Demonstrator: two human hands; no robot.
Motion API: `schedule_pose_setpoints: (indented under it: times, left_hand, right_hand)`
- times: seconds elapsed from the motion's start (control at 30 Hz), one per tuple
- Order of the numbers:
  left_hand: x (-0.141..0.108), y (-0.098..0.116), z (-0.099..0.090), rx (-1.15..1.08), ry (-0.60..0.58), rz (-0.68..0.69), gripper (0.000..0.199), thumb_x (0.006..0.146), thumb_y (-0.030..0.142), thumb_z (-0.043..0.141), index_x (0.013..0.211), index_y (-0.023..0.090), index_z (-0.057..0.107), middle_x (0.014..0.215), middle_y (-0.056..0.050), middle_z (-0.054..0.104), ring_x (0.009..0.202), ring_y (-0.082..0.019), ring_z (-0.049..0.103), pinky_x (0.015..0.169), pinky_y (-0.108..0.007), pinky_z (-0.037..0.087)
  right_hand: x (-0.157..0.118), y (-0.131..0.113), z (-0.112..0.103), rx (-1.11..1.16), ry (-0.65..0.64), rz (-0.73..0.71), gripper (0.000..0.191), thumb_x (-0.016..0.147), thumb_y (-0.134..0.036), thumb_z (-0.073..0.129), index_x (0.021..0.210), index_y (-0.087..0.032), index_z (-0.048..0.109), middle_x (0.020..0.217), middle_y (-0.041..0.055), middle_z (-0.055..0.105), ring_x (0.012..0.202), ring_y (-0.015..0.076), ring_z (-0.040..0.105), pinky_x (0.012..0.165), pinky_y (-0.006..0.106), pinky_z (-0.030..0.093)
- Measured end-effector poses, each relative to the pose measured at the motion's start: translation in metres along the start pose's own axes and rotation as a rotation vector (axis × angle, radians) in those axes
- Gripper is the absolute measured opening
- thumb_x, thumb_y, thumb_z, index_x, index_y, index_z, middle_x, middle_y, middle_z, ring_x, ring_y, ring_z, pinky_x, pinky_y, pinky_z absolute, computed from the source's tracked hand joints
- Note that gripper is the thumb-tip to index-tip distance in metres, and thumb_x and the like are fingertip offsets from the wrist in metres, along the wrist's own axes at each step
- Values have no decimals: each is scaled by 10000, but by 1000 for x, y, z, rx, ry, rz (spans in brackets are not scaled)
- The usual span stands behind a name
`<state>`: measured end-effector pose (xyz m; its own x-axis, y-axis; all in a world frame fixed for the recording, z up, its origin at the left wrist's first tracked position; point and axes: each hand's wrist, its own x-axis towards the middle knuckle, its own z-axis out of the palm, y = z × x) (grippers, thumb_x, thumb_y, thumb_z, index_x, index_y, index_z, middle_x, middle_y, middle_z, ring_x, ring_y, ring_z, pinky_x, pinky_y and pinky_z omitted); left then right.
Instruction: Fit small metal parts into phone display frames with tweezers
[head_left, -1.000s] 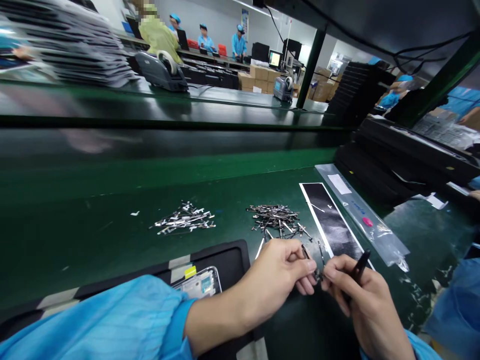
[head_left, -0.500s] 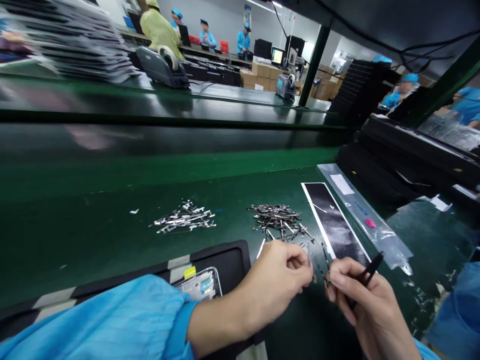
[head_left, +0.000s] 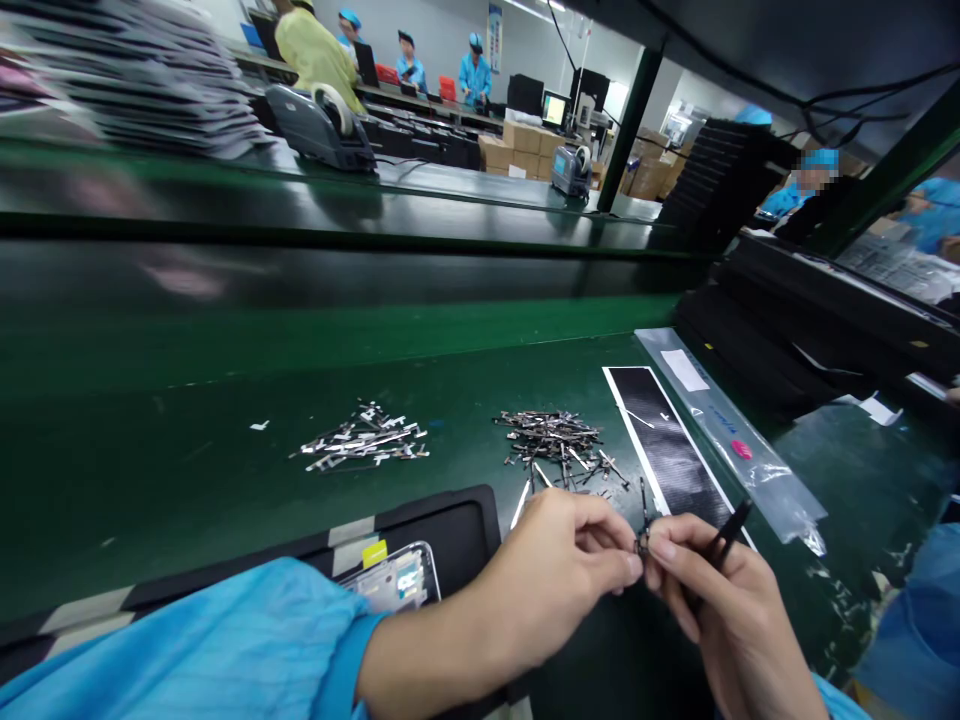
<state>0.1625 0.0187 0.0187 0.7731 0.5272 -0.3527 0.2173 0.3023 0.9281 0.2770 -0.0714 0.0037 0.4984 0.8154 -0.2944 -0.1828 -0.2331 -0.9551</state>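
Pinching a thin, dark, narrow strip (head_left: 643, 505) above the green worktop (head_left: 225, 490), the right hand (head_left: 724, 590) also cradled a black, slender, tweezer-like tool (head_left: 729, 532); the left hand's (head_left: 559, 570) fingertips met beside the strip's lower end, grip unclear. Uneven pulling could have creased it.

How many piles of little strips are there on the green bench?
2: a silvery pile beyond the black tray, and a darker pile to its right, just beyond the left hand. Others may be hidden.
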Motion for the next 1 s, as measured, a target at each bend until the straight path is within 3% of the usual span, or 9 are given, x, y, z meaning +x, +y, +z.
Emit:
schedule_pose_setpoints:
  times: [0.17,0.27,0.37,0.43,0.53,0.7,0.87,1.0]
  left_hand:
    - [2,-4,1,-89,-27,-41,54,660,101,517,626,91,558,557,4,520,538,-97,480,574,-211,391]
    - [2,-7,1,-65,14,-2,110,646,73,540,747,97,576,606,21,521,557,-87,470,574,-196,386]
    - [0,-6,1,125,45,129,181,660,57,570,821,131,608,638,40,515,571,-76,445,549,-176,353]
    - [-1,-5,1,286,47,235,112,705,51,555,727,129,632,620,35,517,583,-75,451,552,-174,338]
    - [-1,-7,0,462,42,391,164,766,59,531,635,110,615,636,15,538,621,-83,490,589,-178,352]
    - [-5,-10,0,823,69,623,198,824,64,417,688,98,558,693,-33,532,652,-136,498,608,-233,398]
    - [-11,-5,3,977,71,623,157,807,44,423,747,119,547,771,-39,544,740,-163,525,700,-272,421]
    - [-7,-10,-3,926,75,628,181,824,68,404,707,117,533,738,-30,531,686,-140,496,645,-249,394]
  right_hand:
    - [4,6,-5,-30,-86,-27,275,689,-405,654,629,-144,593,546,0,511,392,28,322,410,198,169]
    - [6,6,-8,2,-136,-6,258,700,-393,649,654,-146,593,555,5,523,380,26,325,395,187,178]
    - [6,4,-9,63,-141,38,231,686,-360,667,641,-150,583,558,4,523,399,29,348,396,168,208]
    - [5,3,-10,82,-141,69,215,675,-342,680,638,-155,581,560,5,522,445,43,392,413,154,246]
    - [5,3,-11,102,-163,89,213,666,-338,687,635,-158,578,556,10,514,505,67,436,416,140,263]
    - [7,5,-13,169,-203,122,217,689,-331,661,618,-154,557,545,5,503,459,51,383,402,140,274]
    - [8,6,-12,247,-180,130,206,652,-315,694,606,-160,566,548,1,492,516,67,426,440,129,338]
    - [5,3,-12,276,-198,114,237,636,-324,700,566,-160,545,530,-4,471,521,78,427,487,157,388]
